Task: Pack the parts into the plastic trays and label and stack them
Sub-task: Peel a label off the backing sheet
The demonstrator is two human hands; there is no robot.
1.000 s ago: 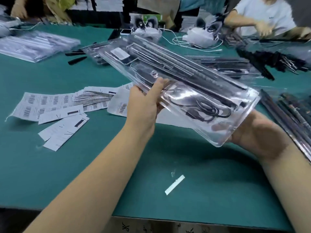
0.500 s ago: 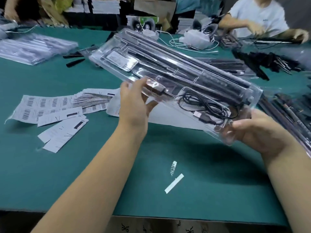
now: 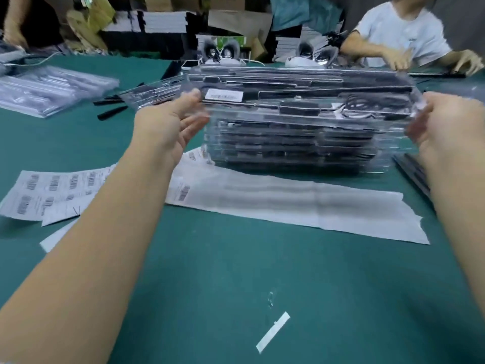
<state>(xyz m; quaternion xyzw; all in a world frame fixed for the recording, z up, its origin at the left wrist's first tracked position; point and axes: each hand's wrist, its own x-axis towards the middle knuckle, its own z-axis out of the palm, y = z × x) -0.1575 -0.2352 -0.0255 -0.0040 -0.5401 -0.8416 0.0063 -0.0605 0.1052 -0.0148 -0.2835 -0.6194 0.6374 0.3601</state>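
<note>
The green counter (image 3: 236, 271) fills most of the view and carries everything else. Across its middle lies a long white backing sheet (image 3: 301, 206), with a barcode label near its left end. Standing on the far edge of that sheet is a stack of packed clear plastic trays (image 3: 288, 148), dark parts showing through their walls. The top tray (image 3: 301, 93) sits level over this stack; whether it already rests on the tray below or is just above it cannot be told through the blur. Inside it are long black rods, a small black block and, toward the right end, a coiled black cable (image 3: 367, 105). A white barcode label (image 3: 224, 95) is stuck on its left part.

The left hand (image 3: 170, 127) is at the tray's left end, thumb up against the edge and fingers spread loosely beneath, straight rather than curled. The right hand (image 3: 446, 127) is at the right end, fingers relaxed and touching the tray's edge, not wrapped round it.

To the left lie sheets of barcode labels (image 3: 52, 190), and farther back a pile of clear bagged parts (image 3: 52, 88) and another filled tray (image 3: 154, 93). A person in a white shirt (image 3: 401, 30) works at the far right. Near the front edge lies a small white paper strip (image 3: 273, 332).
</note>
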